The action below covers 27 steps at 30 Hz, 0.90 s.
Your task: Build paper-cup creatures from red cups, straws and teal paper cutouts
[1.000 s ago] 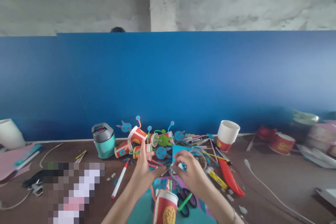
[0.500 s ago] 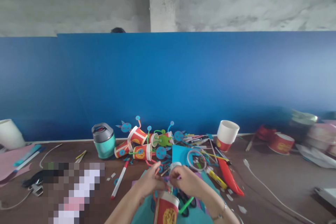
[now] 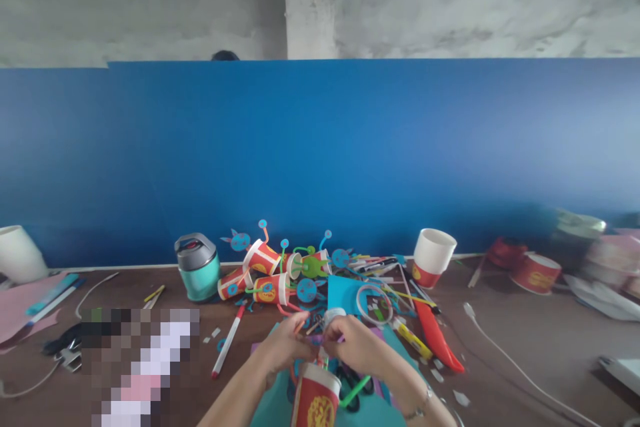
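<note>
A red paper cup with a white rim and yellow print leans toward me at the front edge, just below both hands. My left hand is closed, with an orange straw showing between its fingers. Close beside it, my right hand is pinched shut; what its fingertips hold is too small to make out. A small whitish piece shows between the two hands, above the cup's rim. Right of the cup lie a green straw and dark scissor handles, partly covered.
Cup figures with straw limbs and blue paper shapes lie behind my hands. A teal lidded container, a red marker, a tape ring, a yellow glue tube, a red knife-like tool and stacked cups surround them.
Barely anything differs. Both hands stay together over the cup, with only slight finger movement.
</note>
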### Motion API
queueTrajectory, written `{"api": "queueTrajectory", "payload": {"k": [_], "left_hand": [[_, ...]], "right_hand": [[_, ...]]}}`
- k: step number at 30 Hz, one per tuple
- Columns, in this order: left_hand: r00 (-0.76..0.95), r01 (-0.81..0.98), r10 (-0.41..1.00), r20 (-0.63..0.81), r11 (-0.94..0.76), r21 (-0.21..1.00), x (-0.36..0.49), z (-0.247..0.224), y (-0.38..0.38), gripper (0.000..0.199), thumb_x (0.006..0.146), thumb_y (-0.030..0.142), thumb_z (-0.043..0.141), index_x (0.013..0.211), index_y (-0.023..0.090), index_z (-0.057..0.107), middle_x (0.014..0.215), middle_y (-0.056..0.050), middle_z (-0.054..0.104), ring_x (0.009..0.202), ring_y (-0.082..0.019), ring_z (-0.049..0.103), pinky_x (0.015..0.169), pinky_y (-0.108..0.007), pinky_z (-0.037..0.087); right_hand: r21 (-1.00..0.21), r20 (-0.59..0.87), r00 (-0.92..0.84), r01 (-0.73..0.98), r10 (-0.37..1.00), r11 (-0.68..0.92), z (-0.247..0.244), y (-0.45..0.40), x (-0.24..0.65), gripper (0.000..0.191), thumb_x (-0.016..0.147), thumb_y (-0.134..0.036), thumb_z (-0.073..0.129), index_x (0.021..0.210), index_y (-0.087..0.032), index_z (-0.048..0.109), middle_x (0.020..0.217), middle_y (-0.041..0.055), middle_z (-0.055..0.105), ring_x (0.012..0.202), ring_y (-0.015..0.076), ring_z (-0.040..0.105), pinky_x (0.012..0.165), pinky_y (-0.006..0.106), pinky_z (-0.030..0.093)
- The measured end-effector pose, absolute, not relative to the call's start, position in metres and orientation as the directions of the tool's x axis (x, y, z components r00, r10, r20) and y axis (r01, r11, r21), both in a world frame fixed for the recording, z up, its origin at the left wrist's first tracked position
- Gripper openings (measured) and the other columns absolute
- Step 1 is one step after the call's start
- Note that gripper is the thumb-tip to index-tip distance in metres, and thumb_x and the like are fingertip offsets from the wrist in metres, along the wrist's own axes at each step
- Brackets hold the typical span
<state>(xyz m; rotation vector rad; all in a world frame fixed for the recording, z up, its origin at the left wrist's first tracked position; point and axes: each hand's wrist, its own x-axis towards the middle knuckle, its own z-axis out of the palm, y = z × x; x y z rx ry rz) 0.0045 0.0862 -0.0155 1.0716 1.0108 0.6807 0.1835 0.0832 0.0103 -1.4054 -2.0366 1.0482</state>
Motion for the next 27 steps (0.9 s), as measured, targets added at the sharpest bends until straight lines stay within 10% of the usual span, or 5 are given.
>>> {"api": "queueTrajectory", "payload": {"k": [11, 22, 27], "left_hand": [[0.255, 0.056, 0.891, -0.375, 0.374, 0.926, 0.006, -0.016, 0.087, 0.079, 0.054, 0.018, 0.071, 0.130, 0.015, 0.050, 0.098, -0.007, 0.070, 0.091, -0.025, 0.063, 0.076, -0.028, 0.044], [0.216, -0.064, 0.955, -0.205, 0.223, 0.973, 0.013, 0.003, 0.082, 0.086, 0.053, 0.022, 0.077, 0.130, 0.006, 0.041, 0.057, 0.005, 0.060, 0.061, -0.016, 0.059, 0.065, -0.028, 0.042], [0.080, -0.069, 0.992, -0.100, 0.105, 0.992, 0.012, 0.008, 0.083, 0.080, 0.052, 0.027, 0.080, 0.124, 0.010, 0.048, 0.060, 0.004, 0.060, 0.064, -0.016, 0.058, 0.065, -0.028, 0.042]], "right_hand": [[-0.685, 0.045, -0.335, 0.676, 0.941, 0.273, 0.026, 0.076, 0.178, 0.014, 0.067, -0.009, 0.058, 0.066, -0.015, 0.070, 0.080, 0.0072, 0.073, 0.080, 0.0199, 0.064, 0.069, 0.024, 0.043], [-0.408, 0.252, -0.296, 0.831, 0.921, 0.378, 0.042, 0.058, 0.167, 0.017, 0.080, -0.013, 0.058, 0.073, -0.021, 0.071, 0.084, 0.0057, 0.071, 0.086, 0.0232, 0.063, 0.077, 0.031, 0.041], [-0.518, 0.324, -0.144, 0.800, 0.935, 0.303, 0.053, 0.056, 0.170, 0.025, 0.078, -0.016, 0.060, 0.100, -0.022, 0.069, 0.095, 0.0077, 0.071, 0.089, 0.0256, 0.064, 0.078, 0.033, 0.044]]}}
